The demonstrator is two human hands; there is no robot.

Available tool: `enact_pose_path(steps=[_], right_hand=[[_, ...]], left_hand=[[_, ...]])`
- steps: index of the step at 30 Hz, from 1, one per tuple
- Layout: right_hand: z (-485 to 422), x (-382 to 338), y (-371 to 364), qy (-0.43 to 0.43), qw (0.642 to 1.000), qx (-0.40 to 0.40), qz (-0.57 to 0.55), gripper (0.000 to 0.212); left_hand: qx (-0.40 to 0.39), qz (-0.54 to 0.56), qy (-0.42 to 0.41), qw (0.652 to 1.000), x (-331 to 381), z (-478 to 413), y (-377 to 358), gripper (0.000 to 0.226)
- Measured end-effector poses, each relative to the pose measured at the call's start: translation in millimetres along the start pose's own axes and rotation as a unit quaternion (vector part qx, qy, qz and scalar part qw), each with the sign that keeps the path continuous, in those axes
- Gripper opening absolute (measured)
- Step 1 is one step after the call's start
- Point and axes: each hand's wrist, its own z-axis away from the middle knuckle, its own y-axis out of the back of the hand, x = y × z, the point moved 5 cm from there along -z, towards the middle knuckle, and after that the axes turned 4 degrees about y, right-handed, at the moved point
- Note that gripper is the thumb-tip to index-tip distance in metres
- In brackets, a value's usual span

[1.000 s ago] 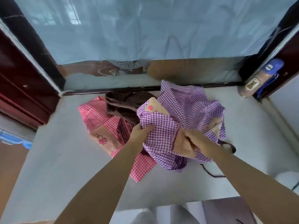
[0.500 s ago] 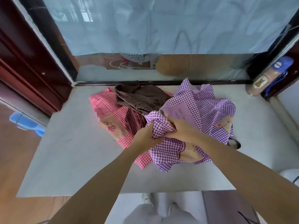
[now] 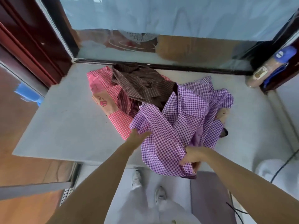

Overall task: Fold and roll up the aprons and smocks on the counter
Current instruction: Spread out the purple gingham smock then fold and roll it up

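A purple checked smock lies crumpled on the grey counter, its near part hanging over the front edge. My left hand grips its left edge; the fingers are partly tucked under the cloth. My right hand clutches a bunch of the same smock at the counter's front edge. Behind it lie a brown striped garment and a red checked apron with a tan pocket, the brown one on top of the red.
A glass pane stands along the counter's back. A brown and blue bottle-like object leans at the back right corner. A dark red frame rises on the left. Floor and my shoes show below the front edge.
Both hands have pulled the purple smock toward me and spread apart; its near part now hangs over the front edge. The camera has tilted down and back.
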Motion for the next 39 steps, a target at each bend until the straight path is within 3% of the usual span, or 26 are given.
enact_pose_path(steps=[2, 4, 6, 8, 10, 11, 12, 13, 15, 16, 17, 19, 22, 24, 26, 28, 31, 34, 36, 39], right_hand=[[12, 5, -10, 0.028, 0.998, -0.041, -0.045, 0.051], [12, 3, -4, 0.098, 0.995, 0.013, -0.023, 0.043], [14, -5, 14, 0.191, 0.969, 0.153, -0.033, 0.03], [22, -10, 31, 0.257, 0.917, 0.287, -0.1, 0.01], [31, -15, 46, 0.286, 0.861, 0.409, -0.099, 0.036], [36, -21, 49, 0.292, 0.849, 0.432, -0.084, 0.045], [32, -24, 50, 0.28, 0.864, 0.414, -0.069, 0.048], [24, -29, 45, 0.255, 0.901, 0.35, -0.036, 0.048], [7, -29, 22, 0.145, 0.976, 0.147, 0.069, 0.04], [3, -27, 7, 0.095, 0.984, 0.065, 0.133, 0.033], [0, -26, -1, 0.081, 0.98, 0.036, 0.18, 0.028], [-8, -36, -4, 0.152, 0.969, 0.082, 0.176, 0.026], [3, -62, 13, 0.282, 0.926, 0.249, 0.017, 0.054], [13, -79, 20, 0.336, 0.887, 0.314, -0.042, 0.06], [12, -96, 15, 0.342, 0.894, 0.288, -0.019, 0.04], [-5, -102, 1, 0.285, 0.941, 0.168, 0.075, 0.007], [-28, -88, -19, 0.15, 0.969, -0.003, 0.196, 0.017], [-34, -77, -4, 0.13, 0.985, 0.024, 0.115, 0.039], [-28, -78, 7, 0.184, 0.982, 0.039, 0.016, 0.044], [-13, -92, 35, 0.292, 0.936, 0.161, -0.112, 0.056]], left_hand=[[-0.003, 0.02, 0.046, 0.999, -7, 5, -19, 0.056], [0.037, -0.029, 0.035, 0.998, -11, 10, -28, 0.002], [0.109, -0.046, -0.024, 0.993, -13, 11, -25, 0.025], [0.206, -0.029, -0.072, 0.975, -15, 17, -9, 0.023], [0.311, -0.016, -0.116, 0.943, -11, 30, 13, 0.015], [0.355, -0.016, -0.129, 0.926, -10, 41, 22, 0.013], [0.382, -0.035, -0.134, 0.914, -9, 49, 29, 0.013], [0.394, -0.059, -0.127, 0.908, -12, 54, 36, 0.013], [0.339, -0.148, -0.049, 0.928, -23, 53, 39, 0.014], [0.277, -0.186, 0.011, 0.943, -35, 52, 37, 0.021], [0.211, -0.202, 0.06, 0.955, -46, 52, 31, 0.032], [0.145, -0.188, 0.093, 0.967, -56, 58, 26, 0.047], [0.165, -0.17, 0.08, 0.968, -56, 57, 31, 0.058], [0.183, -0.138, 0.087, 0.97, -57, 52, 37, 0.066], [0.201, -0.113, 0.061, 0.971, -52, 47, 45, 0.067], [0.196, -0.074, 0.026, 0.977, -47, 40, 50, 0.064], [0.15, -0.042, 0.039, 0.987, -42, 24, 58, 0.068], [0.068, -0.036, 0.064, 0.995, -34, 12, 51, 0.067], [0.014, -0.056, 0.056, 0.997, -30, 6, 43, 0.059], [0.02, -0.07, 0.013, 0.997, -19, -3, 43, 0.046]])
